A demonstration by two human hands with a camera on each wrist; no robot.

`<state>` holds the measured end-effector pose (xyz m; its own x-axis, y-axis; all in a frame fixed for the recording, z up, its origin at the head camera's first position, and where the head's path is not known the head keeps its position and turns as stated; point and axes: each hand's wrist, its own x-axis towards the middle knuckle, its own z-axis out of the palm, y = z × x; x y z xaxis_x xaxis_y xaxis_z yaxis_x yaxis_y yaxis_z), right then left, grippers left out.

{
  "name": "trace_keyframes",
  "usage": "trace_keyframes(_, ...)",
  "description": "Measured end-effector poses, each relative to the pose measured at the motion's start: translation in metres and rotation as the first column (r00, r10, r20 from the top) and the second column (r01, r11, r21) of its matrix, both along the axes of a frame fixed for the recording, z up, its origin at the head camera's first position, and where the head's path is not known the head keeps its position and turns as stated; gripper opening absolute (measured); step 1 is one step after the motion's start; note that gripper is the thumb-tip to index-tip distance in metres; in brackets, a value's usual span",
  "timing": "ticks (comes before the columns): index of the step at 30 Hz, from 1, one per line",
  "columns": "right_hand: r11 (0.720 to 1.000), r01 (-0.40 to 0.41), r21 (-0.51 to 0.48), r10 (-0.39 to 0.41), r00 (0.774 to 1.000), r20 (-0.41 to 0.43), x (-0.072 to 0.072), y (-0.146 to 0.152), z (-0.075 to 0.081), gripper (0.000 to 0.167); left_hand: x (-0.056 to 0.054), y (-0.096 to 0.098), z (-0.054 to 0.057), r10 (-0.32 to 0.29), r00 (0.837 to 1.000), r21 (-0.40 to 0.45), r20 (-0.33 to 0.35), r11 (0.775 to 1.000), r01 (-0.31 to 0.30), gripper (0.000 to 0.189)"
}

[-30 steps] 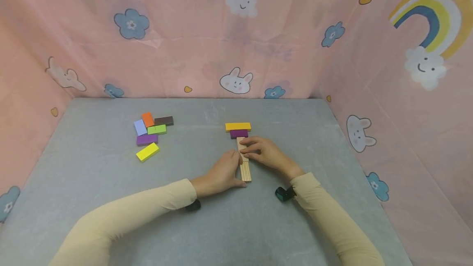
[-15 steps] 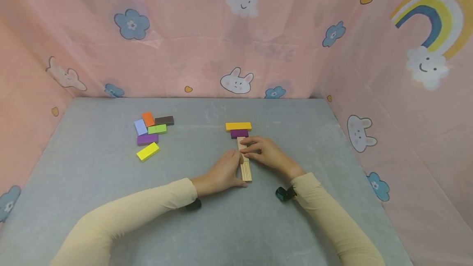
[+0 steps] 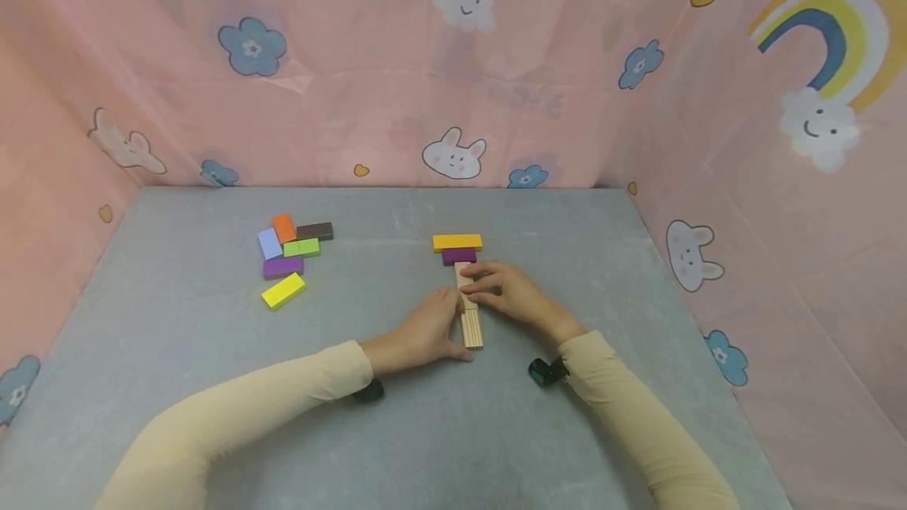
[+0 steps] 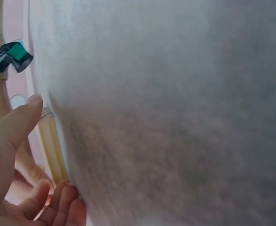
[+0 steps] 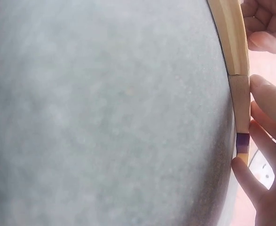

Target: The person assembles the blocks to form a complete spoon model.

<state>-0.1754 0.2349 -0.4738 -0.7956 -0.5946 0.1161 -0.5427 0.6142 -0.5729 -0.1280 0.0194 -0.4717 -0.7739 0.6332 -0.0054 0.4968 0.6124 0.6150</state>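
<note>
In the head view a plain wooden block (image 3: 463, 278) and a striped light-wood piece (image 3: 472, 329) lie end to end in a line. My right hand (image 3: 516, 293) has its thumb and fingertips against the plain block from the right. My left hand (image 3: 427, 329) is on the line's left side, fingertips near the joint and thumb by the near end of the striped piece. A dark purple block (image 3: 459, 256) lies crosswise at the line's far end, with an orange-yellow block (image 3: 457, 242) behind it. My left fingers' contact with the wood is partly hidden.
To the left on the grey table (image 3: 177, 321) lie orange (image 3: 283, 228), dark brown (image 3: 315, 231), light blue (image 3: 269, 244), green (image 3: 301, 247), purple (image 3: 283, 267) and yellow (image 3: 283, 291) blocks. A pink patterned cloth (image 3: 319, 116) hangs behind and at the sides.
</note>
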Motion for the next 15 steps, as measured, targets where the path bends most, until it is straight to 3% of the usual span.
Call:
trace_keyframes(8, 1.000, 0.016, 0.025, -0.016, 1.000, 0.007, 0.000, 0.000, -0.001, 0.023, -0.003, -0.033, 0.007, 0.013, 1.000, 0.104, 0.020, 0.994, -0.015, 0.057)
trace_keyframes(15, 0.999, 0.021, 0.031, -0.021, 1.000, 0.008, 0.001, 0.000, -0.002, 0.024, -0.017, -0.091, 0.017, 0.033, 0.997, 0.154, -0.076, 0.988, -0.021, 0.057)
